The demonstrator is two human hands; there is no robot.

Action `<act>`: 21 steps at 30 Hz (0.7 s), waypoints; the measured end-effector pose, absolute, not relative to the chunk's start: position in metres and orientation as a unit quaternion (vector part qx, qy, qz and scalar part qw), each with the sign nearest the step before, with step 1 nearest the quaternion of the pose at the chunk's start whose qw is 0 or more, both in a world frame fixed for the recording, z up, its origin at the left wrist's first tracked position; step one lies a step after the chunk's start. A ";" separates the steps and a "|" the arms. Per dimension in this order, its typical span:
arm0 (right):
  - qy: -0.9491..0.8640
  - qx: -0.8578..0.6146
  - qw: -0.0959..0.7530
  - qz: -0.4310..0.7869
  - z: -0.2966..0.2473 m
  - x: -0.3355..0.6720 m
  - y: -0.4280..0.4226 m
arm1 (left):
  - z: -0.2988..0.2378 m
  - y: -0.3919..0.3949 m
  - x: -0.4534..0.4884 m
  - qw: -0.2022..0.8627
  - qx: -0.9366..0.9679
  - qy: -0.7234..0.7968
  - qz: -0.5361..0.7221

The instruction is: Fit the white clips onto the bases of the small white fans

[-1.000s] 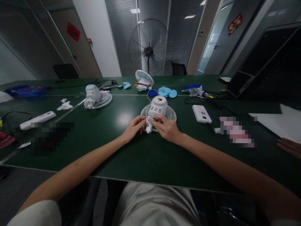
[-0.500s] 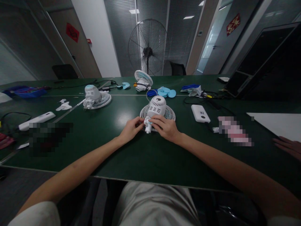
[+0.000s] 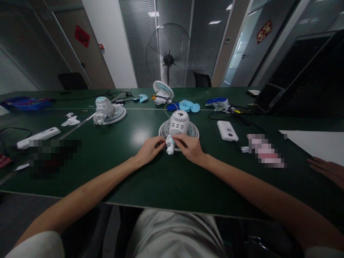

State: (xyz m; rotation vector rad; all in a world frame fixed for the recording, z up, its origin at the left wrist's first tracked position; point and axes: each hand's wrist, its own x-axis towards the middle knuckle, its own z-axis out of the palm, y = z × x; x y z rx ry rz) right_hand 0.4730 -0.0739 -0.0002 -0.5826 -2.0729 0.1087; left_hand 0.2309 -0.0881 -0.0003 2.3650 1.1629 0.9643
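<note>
A small white desk fan [image 3: 178, 123] lies face down on the green table [image 3: 161, 175], its grille on the surface and its motor housing up. Both my hands meet at its near side. My left hand [image 3: 149, 149] pinches the fan's short white neck piece [image 3: 170, 146] from the left. My right hand [image 3: 190, 147] is closed over the same piece and the grille rim from the right. The fingertips of both hands hide part of the neck piece.
Two more small white fans [image 3: 106, 110] [image 3: 162, 92] lie further back, with blue fan blades [image 3: 189, 106] near them. A white power bank [image 3: 227, 130] sits to the right, a long white device [image 3: 37, 137] to the left. Another person's hand [image 3: 325, 171] rests at the right edge near a white sheet [image 3: 317, 143].
My hands stay on the fan's neck piece with small finger shifts. The other person's hand at the right edge has come further into view. The view has drifted slightly.
</note>
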 end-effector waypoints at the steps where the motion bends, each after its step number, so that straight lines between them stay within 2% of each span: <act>1: -0.850 -0.235 0.469 0.047 0.000 0.475 -0.074 | 0.000 -0.088 0.231 0.166 0.832 0.409 0.337; 6: -0.887 -0.187 0.416 0.064 0.003 0.489 -0.070 | 0.002 -0.088 0.231 0.180 0.828 0.410 0.337; 15: -0.857 -0.237 0.455 0.052 0.001 0.488 -0.063 | 0.013 -0.101 0.238 0.210 0.826 0.422 0.309; 21: -0.865 -0.253 0.433 0.013 0.002 0.485 -0.068 | 0.012 -0.099 0.243 0.235 0.806 0.440 0.320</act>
